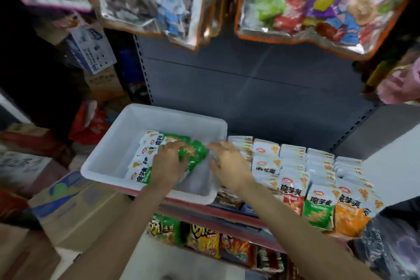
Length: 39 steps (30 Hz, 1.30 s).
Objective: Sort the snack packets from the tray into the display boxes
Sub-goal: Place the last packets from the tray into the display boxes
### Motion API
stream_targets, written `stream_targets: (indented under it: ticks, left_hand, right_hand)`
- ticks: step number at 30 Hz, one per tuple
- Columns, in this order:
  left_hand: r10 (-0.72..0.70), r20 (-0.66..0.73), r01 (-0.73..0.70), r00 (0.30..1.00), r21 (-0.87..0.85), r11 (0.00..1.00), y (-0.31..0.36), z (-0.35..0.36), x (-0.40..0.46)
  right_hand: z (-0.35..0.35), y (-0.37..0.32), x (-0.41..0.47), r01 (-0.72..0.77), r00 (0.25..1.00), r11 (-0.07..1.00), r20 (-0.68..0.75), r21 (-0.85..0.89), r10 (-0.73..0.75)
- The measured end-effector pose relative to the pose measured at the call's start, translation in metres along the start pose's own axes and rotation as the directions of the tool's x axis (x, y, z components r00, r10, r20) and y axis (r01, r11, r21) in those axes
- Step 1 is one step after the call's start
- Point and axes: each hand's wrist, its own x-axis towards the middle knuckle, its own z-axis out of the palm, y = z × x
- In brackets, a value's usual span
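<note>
A white plastic tray point(109, 154) stands on the shelf at the left, with several white-and-green snack packets point(145, 157) lying in it. My left hand point(169, 161) is inside the tray and grips a bunch of green packets point(194, 154). My right hand point(229, 163) hovers at the tray's right wall, fingers curled toward the same green bunch; whether it touches them is blurred. To the right, display boxes point(318, 166) hold rows of upright packets in red, green and orange.
Large clear bags of snacks point(318, 0) hang overhead. Cardboard cartons point(75, 209) are stacked on the floor at the left. A lower shelf holds chip bags point(202, 238). The grey shelf back panel point(250, 88) rises behind the tray.
</note>
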Motion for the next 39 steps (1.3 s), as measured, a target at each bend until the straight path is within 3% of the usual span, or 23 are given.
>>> stream_targets:
  ticks: [4, 7, 11, 19, 23, 25, 29, 31, 35, 39]
  left_hand:
    - [-0.206, 0.15, 0.179, 0.967, 0.175, 0.968, -0.059, -0.02, 0.016]
    - [-0.371, 0.306, 0.262, 0.877, 0.343, 0.902, -0.1, -0.024, 0.032]
    - [-0.396, 0.439, 0.244, 0.807, 0.363, 0.899, -0.141, -0.016, 0.048]
    - [-0.489, 0.524, 0.305, 0.698, 0.4, 0.864, -0.163, -0.014, 0.066]
    - [-0.508, 0.434, 0.399, 0.744, 0.321, 0.859, -0.164, -0.017, 0.069]
    - [-0.467, 0.384, 0.385, 0.796, 0.274, 0.881, -0.159, -0.022, 0.071]
    - [-0.231, 0.297, 0.183, 0.926, 0.179, 0.967, -0.15, -0.039, 0.07]
    - [-0.17, 0.233, 0.151, 0.957, 0.099, 0.984, -0.148, -0.051, 0.065]
    - [0.005, 0.12, -0.005, 0.993, 0.003, 1.0, -0.141, -0.073, 0.06]
    - [0.216, 0.108, -0.197, 0.97, -0.162, 0.967, -0.109, -0.085, 0.057]
  right_hand:
    - [0.041, -0.031, 0.035, -0.045, 0.976, 0.999, 0.214, -0.004, 0.044]
    - [0.079, -0.039, 0.057, -0.074, 0.935, 0.996, 0.345, -0.042, 0.084]
    - [0.121, -0.036, 0.081, -0.021, 0.864, 0.98, 0.491, -0.196, 0.117]
    - [0.142, -0.042, 0.096, -0.106, 0.771, 0.928, 0.56, -0.358, 0.304]
    - [0.139, -0.045, 0.098, -0.135, 0.752, 0.923, 0.57, -0.36, 0.332]
    - [0.138, -0.045, 0.098, -0.142, 0.751, 0.923, 0.569, -0.357, 0.335]
    - [0.143, -0.039, 0.1, -0.168, 0.752, 0.935, 0.573, -0.312, 0.326]
    - [0.14, -0.038, 0.103, -0.191, 0.76, 0.952, 0.577, -0.239, 0.298]
    - [0.12, -0.048, 0.105, -0.333, 0.87, 0.921, 0.443, 0.203, 0.217]
    - [0.093, -0.057, 0.101, -0.142, 0.98, 0.875, 0.188, 0.463, 0.06]
